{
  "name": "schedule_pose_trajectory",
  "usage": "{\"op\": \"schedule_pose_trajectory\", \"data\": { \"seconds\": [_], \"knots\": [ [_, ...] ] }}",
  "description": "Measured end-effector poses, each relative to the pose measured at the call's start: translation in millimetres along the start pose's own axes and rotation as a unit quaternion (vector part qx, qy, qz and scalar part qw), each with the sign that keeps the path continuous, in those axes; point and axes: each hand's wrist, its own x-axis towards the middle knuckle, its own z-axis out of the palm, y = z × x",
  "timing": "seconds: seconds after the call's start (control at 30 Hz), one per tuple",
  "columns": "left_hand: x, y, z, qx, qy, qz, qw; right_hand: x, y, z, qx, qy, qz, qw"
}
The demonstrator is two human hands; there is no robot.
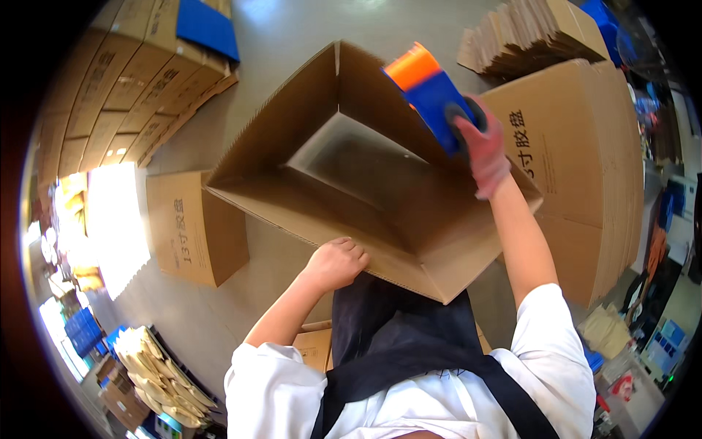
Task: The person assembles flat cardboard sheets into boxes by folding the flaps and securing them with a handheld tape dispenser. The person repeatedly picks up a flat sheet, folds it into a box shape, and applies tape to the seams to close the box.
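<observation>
A large brown cardboard box stands tilted in front of me, its wide opening towards me. Greyish surface shows at its far end, and I cannot tell whether that is floor or the box's bottom. My left hand is bare, with its fingers curled over the box's near edge. In my right hand, which wears a red and grey glove, is a blue tape dispenser with an orange end. The dispenser is above the right side of the box opening, its orange end pointing up and to the left.
Stacked cartons fill the far left, a blue sheet on top. Another carton sits on the floor at left. Flattened cardboard leans at right, with a further stack behind. Yellowish sacks lie lower left.
</observation>
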Motion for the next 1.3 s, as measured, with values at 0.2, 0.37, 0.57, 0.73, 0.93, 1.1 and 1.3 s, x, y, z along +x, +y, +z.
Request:
{"op": "schedule_pose_trajectory", "data": {
  "seconds": [0.2,0.37,0.57,0.73,0.93,1.1,1.3],
  "knots": [
    [-47,2,60,-0.130,0.109,-0.018,0.985,-156,73,-92,0.085,0.142,0.042,0.985],
    [-45,31,77,-0.160,0.052,-0.004,0.986,-247,101,-153,0.250,0.324,0.101,0.907],
    [-32,58,80,-0.185,-0.028,-0.036,0.982,-155,147,-23,0.375,0.101,0.236,0.891],
    [-18,46,33,-0.218,0.068,-0.097,0.969,-86,277,62,-0.066,-0.015,0.250,0.966],
    [-66,-75,-2,-0.072,0.203,-0.627,0.748,-99,291,46,0.043,-0.041,0.330,0.942],
    [-15,-7,76,-0.117,-0.173,-0.505,0.837,-94,274,24,0.150,-0.051,0.403,0.901],
    [36,-104,113,-0.175,-0.438,-0.458,0.753,-91,240,10,0.142,-0.077,0.298,0.941]
  ]
}}
